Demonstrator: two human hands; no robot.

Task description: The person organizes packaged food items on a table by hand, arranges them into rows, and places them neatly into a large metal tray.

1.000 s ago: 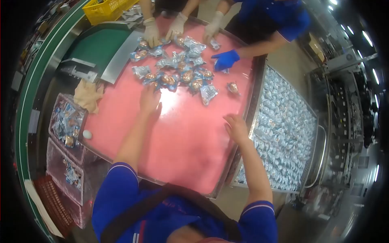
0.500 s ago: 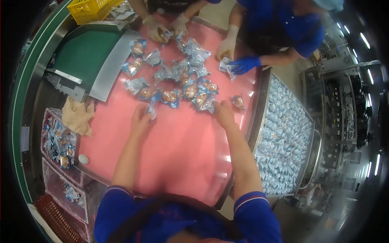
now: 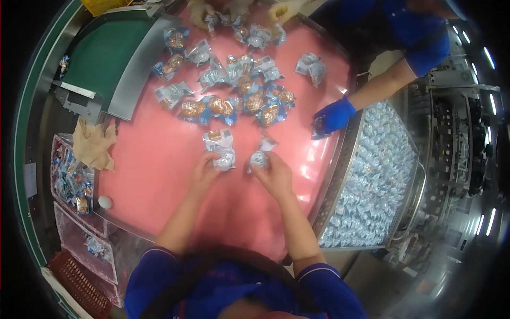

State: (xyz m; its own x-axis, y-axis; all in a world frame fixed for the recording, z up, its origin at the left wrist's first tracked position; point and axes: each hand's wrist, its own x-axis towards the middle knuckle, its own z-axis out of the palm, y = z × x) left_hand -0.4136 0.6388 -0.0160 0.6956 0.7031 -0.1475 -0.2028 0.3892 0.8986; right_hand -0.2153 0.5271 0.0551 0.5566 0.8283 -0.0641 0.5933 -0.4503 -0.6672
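Over the pink tabletop (image 3: 154, 186), my left hand (image 3: 204, 171) grips the lower end of a silvery-blue wrapped packet (image 3: 219, 144). Beside it on the right, my right hand (image 3: 272, 174) holds another wrapped packet (image 3: 259, 158) between thumb and fingers. The two packets are apart. Just beyond them lies a loose group of blue and clear packets with brown contents, among them one packet (image 3: 221, 107) near the front of the group and another (image 3: 271, 114) to its right.
A co-worker's blue-gloved hand (image 3: 334, 116) covers a packet at the right edge. Other gloved hands (image 3: 287, 9) work at the far side. A packet-filled tray (image 3: 325, 207) stands right. A white egg-shaped object (image 3: 105, 202), cloth (image 3: 93, 143) and bins (image 3: 85, 242) are left.
Both my hands have drawn back toward me from the group, each with a packet. The co-worker's blue-gloved hand has moved right and nearer, leaving a packet lying on the tabletop.
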